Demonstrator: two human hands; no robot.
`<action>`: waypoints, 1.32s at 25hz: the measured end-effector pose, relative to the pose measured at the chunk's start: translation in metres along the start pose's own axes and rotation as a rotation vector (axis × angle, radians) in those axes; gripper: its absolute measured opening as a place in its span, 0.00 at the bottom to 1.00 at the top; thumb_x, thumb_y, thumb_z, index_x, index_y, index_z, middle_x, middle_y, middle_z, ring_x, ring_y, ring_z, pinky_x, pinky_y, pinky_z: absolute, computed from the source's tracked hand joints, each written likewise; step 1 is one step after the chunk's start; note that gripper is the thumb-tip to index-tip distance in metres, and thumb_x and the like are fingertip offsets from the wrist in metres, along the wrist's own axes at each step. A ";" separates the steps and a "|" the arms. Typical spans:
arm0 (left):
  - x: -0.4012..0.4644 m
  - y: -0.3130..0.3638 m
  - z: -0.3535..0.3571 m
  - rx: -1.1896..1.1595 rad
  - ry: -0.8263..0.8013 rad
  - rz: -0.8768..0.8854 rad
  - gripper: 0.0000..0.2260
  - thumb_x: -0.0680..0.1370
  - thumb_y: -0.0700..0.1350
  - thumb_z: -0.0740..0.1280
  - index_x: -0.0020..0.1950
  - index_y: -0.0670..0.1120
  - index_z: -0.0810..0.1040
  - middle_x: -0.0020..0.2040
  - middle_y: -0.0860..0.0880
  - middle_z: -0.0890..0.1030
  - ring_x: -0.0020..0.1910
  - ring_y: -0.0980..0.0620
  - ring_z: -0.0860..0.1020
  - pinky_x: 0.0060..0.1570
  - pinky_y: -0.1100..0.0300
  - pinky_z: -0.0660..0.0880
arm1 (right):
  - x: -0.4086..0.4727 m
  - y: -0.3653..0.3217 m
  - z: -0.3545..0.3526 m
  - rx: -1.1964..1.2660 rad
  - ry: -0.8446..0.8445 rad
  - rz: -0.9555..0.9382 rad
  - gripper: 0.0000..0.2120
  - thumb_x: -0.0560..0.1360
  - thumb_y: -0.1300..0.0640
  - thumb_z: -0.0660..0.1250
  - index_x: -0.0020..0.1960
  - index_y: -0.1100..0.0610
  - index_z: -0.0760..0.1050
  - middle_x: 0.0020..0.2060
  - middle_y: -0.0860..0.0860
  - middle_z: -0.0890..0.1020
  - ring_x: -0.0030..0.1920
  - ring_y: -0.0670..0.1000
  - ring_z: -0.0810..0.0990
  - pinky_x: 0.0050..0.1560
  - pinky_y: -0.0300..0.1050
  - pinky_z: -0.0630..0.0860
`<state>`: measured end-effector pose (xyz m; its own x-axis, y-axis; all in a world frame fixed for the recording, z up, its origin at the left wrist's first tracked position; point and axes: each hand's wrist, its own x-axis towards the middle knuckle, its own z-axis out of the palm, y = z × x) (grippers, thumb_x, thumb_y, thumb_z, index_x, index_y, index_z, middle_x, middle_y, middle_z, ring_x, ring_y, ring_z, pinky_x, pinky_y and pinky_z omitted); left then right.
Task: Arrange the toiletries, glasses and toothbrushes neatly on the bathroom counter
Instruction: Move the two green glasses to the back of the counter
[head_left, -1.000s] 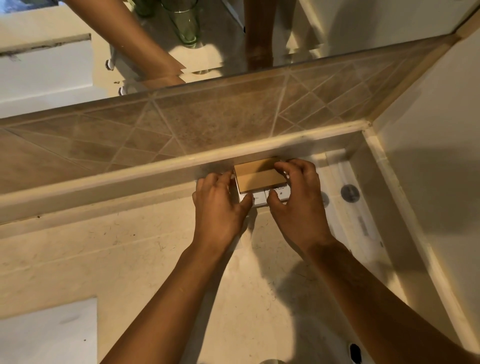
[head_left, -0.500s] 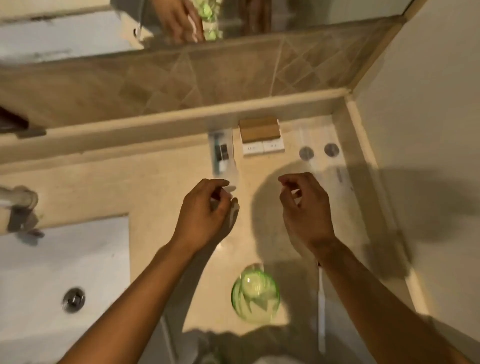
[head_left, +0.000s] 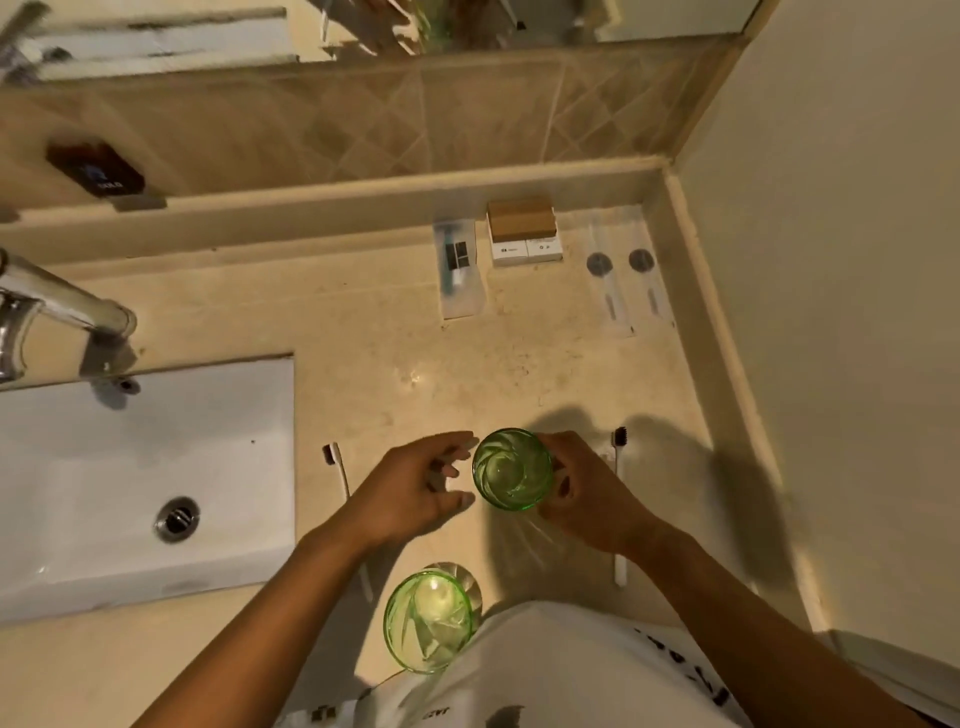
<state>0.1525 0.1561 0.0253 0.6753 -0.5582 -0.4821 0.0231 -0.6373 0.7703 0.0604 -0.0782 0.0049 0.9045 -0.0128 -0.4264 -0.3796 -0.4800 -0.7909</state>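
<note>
A green glass (head_left: 512, 468) stands upright on the beige counter (head_left: 395, 353), and my right hand (head_left: 587, 493) wraps its right side. My left hand (head_left: 415, 488) hovers just left of that glass with fingers spread, not clearly touching. A second green glass (head_left: 428, 618) stands near the front edge. One white toothbrush (head_left: 338, 467) lies left of my left hand; another toothbrush (head_left: 618, 499) lies right of my right hand, partly hidden. At the back sit a clear sachet (head_left: 460, 270), a brown-and-white box (head_left: 523, 231) and two flat clear packets (head_left: 623, 275).
A white sink (head_left: 130, 467) with a drain fills the left side, and a chrome tap (head_left: 57, 306) reaches over it. A tiled ledge and mirror run along the back. The wall closes the counter on the right.
Both hands have pulled back from the box at the rear toward the front. My right hand has closed around a green glass, and the view has tilted down, showing a second glass.
</note>
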 end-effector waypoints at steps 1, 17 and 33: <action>-0.002 0.002 0.004 0.022 -0.023 0.001 0.31 0.69 0.45 0.77 0.71 0.51 0.75 0.56 0.56 0.81 0.55 0.59 0.80 0.50 0.72 0.75 | -0.002 -0.003 0.003 0.015 0.004 -0.022 0.29 0.70 0.64 0.74 0.63 0.41 0.69 0.57 0.48 0.75 0.53 0.44 0.79 0.47 0.31 0.74; -0.012 0.010 0.003 -0.286 0.217 0.018 0.21 0.71 0.37 0.78 0.56 0.59 0.81 0.48 0.62 0.86 0.49 0.60 0.83 0.52 0.66 0.78 | 0.002 -0.026 0.011 0.055 0.124 -0.034 0.29 0.66 0.57 0.78 0.65 0.52 0.74 0.57 0.50 0.81 0.56 0.51 0.81 0.51 0.39 0.80; 0.063 0.023 -0.088 -0.675 0.739 -0.029 0.16 0.79 0.40 0.70 0.66 0.53 0.79 0.57 0.61 0.83 0.54 0.66 0.81 0.49 0.71 0.78 | 0.165 -0.121 0.034 0.329 0.262 -0.048 0.33 0.69 0.52 0.78 0.70 0.48 0.69 0.63 0.48 0.80 0.60 0.49 0.81 0.61 0.50 0.80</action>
<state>0.2608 0.1528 0.0490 0.9512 0.0694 -0.3006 0.3058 -0.0826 0.9485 0.2493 0.0071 0.0151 0.9255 -0.2405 -0.2927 -0.3390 -0.1809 -0.9232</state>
